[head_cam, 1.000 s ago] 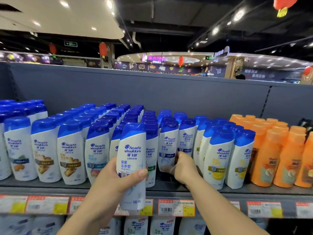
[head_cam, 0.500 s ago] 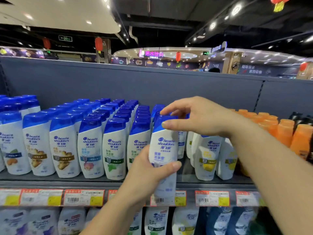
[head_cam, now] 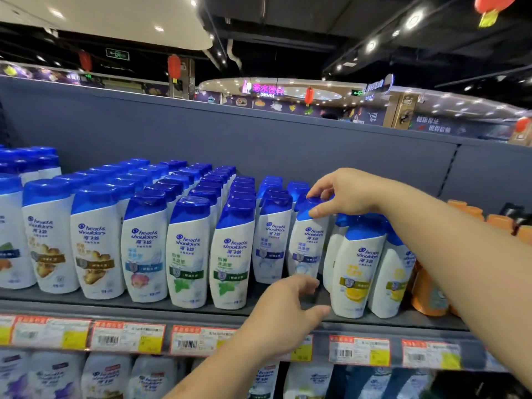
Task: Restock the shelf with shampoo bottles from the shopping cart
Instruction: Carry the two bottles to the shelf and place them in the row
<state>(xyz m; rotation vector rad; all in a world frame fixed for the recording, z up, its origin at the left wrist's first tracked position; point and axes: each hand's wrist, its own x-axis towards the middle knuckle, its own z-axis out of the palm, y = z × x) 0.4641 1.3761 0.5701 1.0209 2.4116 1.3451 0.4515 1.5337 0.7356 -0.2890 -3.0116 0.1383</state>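
Note:
A white shampoo bottle (head_cam: 305, 249) with a blue cap stands on the grey shelf (head_cam: 374, 322), in a row of like bottles. My right hand (head_cam: 342, 194) reaches in from the right and pinches its blue cap from above. My left hand (head_cam: 288, 308) is low in front of the bottle's base, fingers spread, holding nothing; whether its fingertips touch the base I cannot tell. The shopping cart is out of view.
Several rows of blue-capped bottles (head_cam: 144, 243) fill the shelf to the left; yellow-label ones (head_cam: 355, 269) and orange bottles (head_cam: 426, 295) stand to the right. Price tags (head_cam: 359, 352) line the shelf edge. More bottles (head_cam: 106, 375) sit on the shelf below. A grey back panel (head_cam: 259, 145) rises behind.
My left hand has set the bottle into the row and let go, dropping to its base. My right hand came up from the shelf and now grips the bottle's cap.

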